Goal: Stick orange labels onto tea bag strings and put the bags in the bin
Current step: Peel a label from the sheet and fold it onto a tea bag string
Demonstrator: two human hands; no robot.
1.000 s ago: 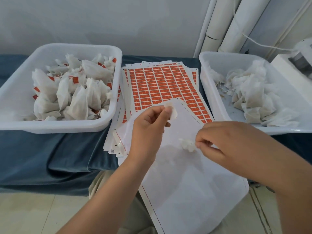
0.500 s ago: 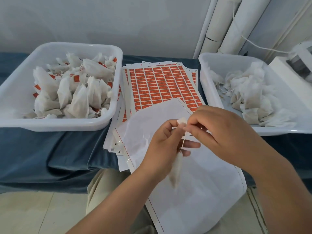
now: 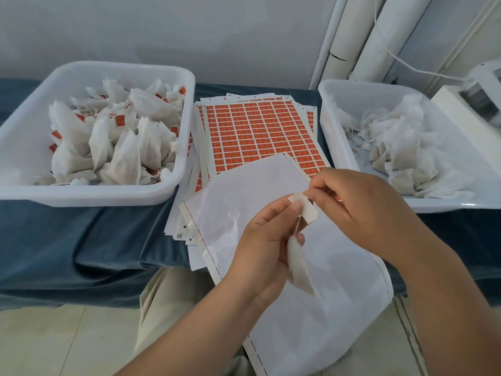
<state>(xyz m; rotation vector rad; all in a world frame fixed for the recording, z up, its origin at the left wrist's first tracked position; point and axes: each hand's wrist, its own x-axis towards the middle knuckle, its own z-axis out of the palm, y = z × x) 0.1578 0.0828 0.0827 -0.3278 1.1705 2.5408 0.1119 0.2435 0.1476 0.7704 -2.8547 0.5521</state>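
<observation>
My left hand [image 3: 267, 241] and my right hand [image 3: 360, 204] meet over the white backing sheet [image 3: 311, 316]. Both pinch a small label [image 3: 305, 208], which shows its white back side. A thin string runs from the label down to a white tea bag [image 3: 299, 267] that hangs below my left fingers. Behind my hands lies a sheet of orange labels [image 3: 254, 131]. The white bin [image 3: 89, 191] on the left holds several labelled tea bags [image 3: 113, 137]. The white bin [image 3: 341, 142] on the right holds several unlabelled bags [image 3: 401, 147].
A stack of label sheets [image 3: 184, 229] lies under the top sheets on the blue cloth [image 3: 81, 240]. White pipes [image 3: 360, 36] stand at the back right. A white machine [image 3: 471, 109] sits beyond the right bin. My lap and pale floor show below.
A second ago my hands were apart, the left with the label, the right with the bag. They have come together, and the bag now hangs below my left hand.
</observation>
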